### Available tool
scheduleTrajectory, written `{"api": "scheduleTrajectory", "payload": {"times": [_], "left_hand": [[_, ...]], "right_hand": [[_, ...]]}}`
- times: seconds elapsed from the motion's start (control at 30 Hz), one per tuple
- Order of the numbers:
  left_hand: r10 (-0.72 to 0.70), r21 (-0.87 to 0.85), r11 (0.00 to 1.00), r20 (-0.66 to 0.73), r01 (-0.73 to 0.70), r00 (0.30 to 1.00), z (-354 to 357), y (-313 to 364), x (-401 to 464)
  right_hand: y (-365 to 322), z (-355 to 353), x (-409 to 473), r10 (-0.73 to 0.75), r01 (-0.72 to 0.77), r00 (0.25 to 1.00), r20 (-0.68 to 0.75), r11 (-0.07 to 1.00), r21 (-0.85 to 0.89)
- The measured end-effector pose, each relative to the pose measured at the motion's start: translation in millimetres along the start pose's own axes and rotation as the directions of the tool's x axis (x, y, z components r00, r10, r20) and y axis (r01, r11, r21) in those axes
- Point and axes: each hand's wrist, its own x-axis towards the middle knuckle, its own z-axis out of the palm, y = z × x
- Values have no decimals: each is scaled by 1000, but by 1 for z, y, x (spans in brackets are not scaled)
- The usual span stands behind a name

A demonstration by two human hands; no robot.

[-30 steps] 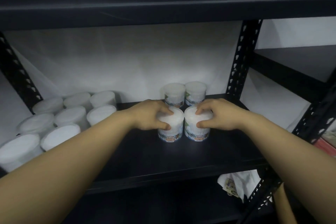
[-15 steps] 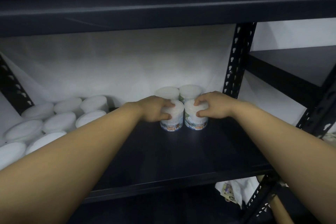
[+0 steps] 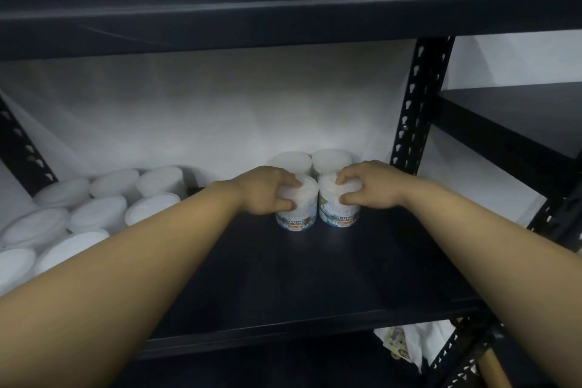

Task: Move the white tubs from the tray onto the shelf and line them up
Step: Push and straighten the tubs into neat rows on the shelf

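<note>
Two white tubs with cotton bud labels stand side by side on the black shelf (image 3: 315, 277), right of centre. My left hand (image 3: 264, 194) grips the left tub (image 3: 300, 214) around its lid, thumb at the front. My right hand (image 3: 368, 187) grips the right tub (image 3: 338, 214) the same way. Directly behind them stand two more white tubs, the left rear one (image 3: 291, 161) and the right rear one (image 3: 332, 157), touching the front pair. Several white tubs (image 3: 97, 211) lie grouped at the left end of the shelf.
A black perforated upright post (image 3: 415, 104) stands just right of the tubs. A white backdrop (image 3: 204, 110) closes the rear. The upper shelf's beam (image 3: 283, 19) hangs low overhead. Another black shelf (image 3: 519, 113) lies to the right, and white packaging (image 3: 406, 343) sits below.
Both hands have pushed the front pair of tubs back along the shelf until they sit against the rear pair. The view has shifted slightly.
</note>
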Motion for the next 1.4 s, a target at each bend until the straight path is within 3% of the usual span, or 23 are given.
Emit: {"api": "scheduleTrajectory", "payload": {"times": [0.43, 0.63, 0.87, 1.13, 1.23, 1.4], "left_hand": [[9, -23, 1000, 31, -9, 999, 5, 1, -6], [6, -21, 1000, -61, -7, 998, 1, -18, -35], [-221, -25, 975, -75, 220, 972, -12, -85, -119], [-535, -61, 845, -112, 532, 837, -10, -171, -224], [-552, -68, 834, -106, 547, 827, 3, -187, -241], [-537, -77, 844, -152, 531, 830, 13, -191, -243]], "right_hand": [[-14, -14, -2, 45, -40, 996, 74, 997, -62], [-35, -3, -3, 13, -13, 997, -75, 1000, 8], [-106, 24, 15, -134, 136, 983, -122, 991, 11], [-227, 65, 45, -326, 326, 945, -12, 945, 21], [-267, 79, 63, -355, 355, 935, 6, 934, 35], [-330, 101, 97, -247, 244, 969, 11, 963, 117]]}}
